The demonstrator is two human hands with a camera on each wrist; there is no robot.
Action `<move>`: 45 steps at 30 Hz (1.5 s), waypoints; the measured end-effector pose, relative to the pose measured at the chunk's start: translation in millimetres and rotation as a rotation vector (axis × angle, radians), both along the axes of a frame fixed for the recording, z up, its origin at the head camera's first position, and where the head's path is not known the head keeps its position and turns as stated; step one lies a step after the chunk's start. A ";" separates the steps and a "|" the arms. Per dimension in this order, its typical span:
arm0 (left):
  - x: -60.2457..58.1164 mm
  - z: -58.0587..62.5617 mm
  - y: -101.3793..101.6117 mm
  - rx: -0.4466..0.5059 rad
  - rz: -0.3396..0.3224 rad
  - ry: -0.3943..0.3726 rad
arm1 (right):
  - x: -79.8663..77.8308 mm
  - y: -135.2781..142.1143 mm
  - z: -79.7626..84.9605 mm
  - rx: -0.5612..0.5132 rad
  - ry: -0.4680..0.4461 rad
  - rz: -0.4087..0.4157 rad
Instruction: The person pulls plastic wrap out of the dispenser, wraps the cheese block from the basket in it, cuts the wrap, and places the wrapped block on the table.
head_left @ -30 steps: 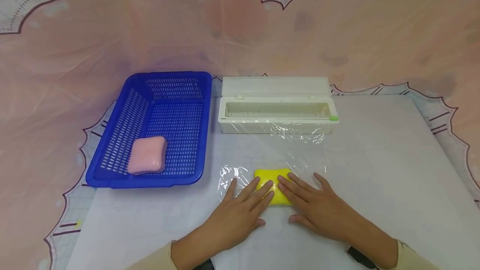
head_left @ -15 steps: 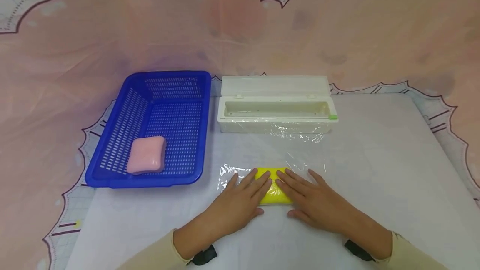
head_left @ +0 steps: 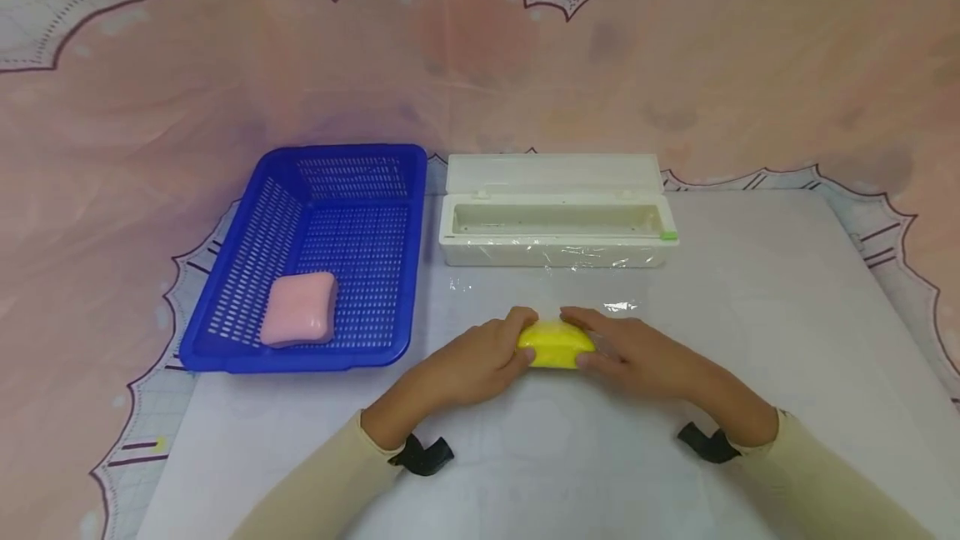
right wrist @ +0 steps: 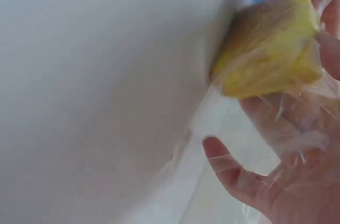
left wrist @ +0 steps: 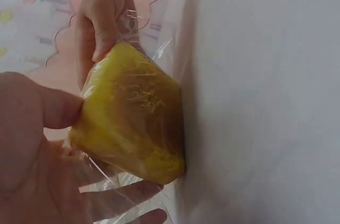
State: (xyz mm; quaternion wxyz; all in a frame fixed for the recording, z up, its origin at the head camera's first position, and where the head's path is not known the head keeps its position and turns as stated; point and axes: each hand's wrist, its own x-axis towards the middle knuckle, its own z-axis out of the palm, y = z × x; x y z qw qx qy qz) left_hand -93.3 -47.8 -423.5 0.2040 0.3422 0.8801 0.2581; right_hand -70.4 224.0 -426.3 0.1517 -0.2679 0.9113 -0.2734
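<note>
A pillow-shaped yellow block (head_left: 557, 346), a sponge or a bar of soap by its look, is tilted up between both hands. Clear plastic film (left wrist: 146, 94) lies over it, wrinkled and shiny. My left hand (head_left: 483, 361) grips one end, thumb on the near face. The other end is held by my right hand (head_left: 641, 357), its thumb also on the near side. In the right wrist view some right fingers (right wrist: 228, 173) stand away from the block, with loose film across the hand. Whether the block's lower edge touches the table cannot be told.
Behind the hands stands a white cling film dispenser (head_left: 558, 252), lid raised. A blue basket (head_left: 408, 307) at the left holds a pink block (head_left: 300, 309) of similar shape. White cloth covers the table (head_left: 765, 315); a patterned cloth (head_left: 480, 48) hangs behind.
The hands, flat on the yellow block before, now grip its two ends. The block has been tilted up and moved slightly away from me, with the film drawn along.
</note>
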 end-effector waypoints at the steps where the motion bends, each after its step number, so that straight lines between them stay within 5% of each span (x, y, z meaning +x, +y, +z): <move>1: -4.5 -0.3 0.6 0.036 0.032 -0.029 | -4.4 0.7 1.5 -0.016 -0.022 -0.025; 4: -16.7 -3.0 2.7 0.116 0.120 -0.050 | -17.2 0.9 3.4 -0.051 0.010 -0.083; 8: -27.3 -6.4 5.6 0.165 0.206 0.033 | -31.8 -2.3 2.7 -0.036 0.136 -0.115; 13: -33.2 -6.7 9.8 0.098 0.269 0.224 | -45.7 -7.1 0.9 -0.031 0.190 -0.197; 21: -40.3 -8.9 18.2 -0.034 0.278 0.543 | -54.7 -12.0 1.8 0.029 0.318 -0.287; 27: -46.9 -10.5 22.4 -0.044 0.270 0.565 | -60.4 -17.3 4.2 0.063 0.416 -0.244; 39: -47.9 -8.3 24.1 -0.076 0.264 0.558 | -61.4 -15.1 1.3 0.066 0.410 -0.243; 45: -48.0 12.1 41.8 -0.193 0.321 0.595 | -55.4 4.9 3.2 -0.041 0.430 -0.376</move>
